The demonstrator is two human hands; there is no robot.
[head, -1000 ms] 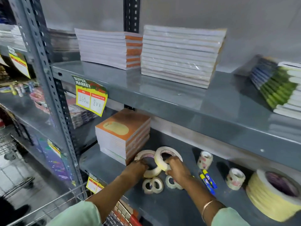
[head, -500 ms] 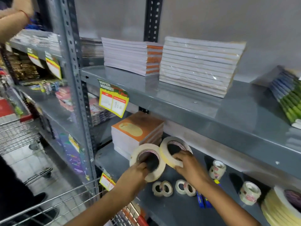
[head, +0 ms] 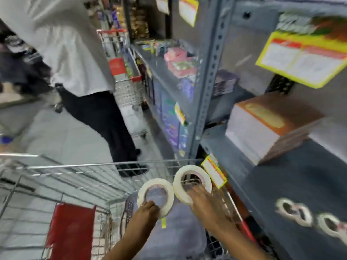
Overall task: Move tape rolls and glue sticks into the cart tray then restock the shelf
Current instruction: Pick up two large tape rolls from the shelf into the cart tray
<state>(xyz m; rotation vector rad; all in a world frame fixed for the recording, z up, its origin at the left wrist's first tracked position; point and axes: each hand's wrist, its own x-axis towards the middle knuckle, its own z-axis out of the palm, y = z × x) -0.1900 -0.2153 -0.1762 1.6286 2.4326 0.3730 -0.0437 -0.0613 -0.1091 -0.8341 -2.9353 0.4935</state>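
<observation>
Two large tape rolls are held out over the wire cart (head: 62, 166), one in each hand. The left hand (head: 145, 214) is clamped on the left tape roll (head: 155, 196) at its lower rim, fingers curled over the edge; a small yellow tag hangs just below that grip. The right hand (head: 205, 205) grips the right tape roll (head: 191, 182) at its lower right rim, fingers closed across the band and into the core. Both rolls stand on edge, open cores facing the camera, rims touching or very nearly so; motion blur prevents a firmer finding. They sit above the grey tray (head: 180, 231) in the cart's near right corner, not resting on it.

To the right, the grey shelf (head: 281, 184) carries a stack of orange-covered books (head: 270, 126) toward its back left corner. Several small tape rolls (head: 304, 214) lie flat near its front edge, blurred, count uncertain. A yellow price tag (head: 214, 174) hangs at the shelf's front left corner, just beside the right roll. A larger yellow price label (head: 302, 59) hangs from the shelf edge above.

A red panel (head: 69, 229) is fixed to the cart on the near left side. Beyond the cart's far rim stands another person (head: 78, 59) in a pale top and dark trousers, with a second cart (head: 122, 72) behind. No glue sticks can be made out.
</observation>
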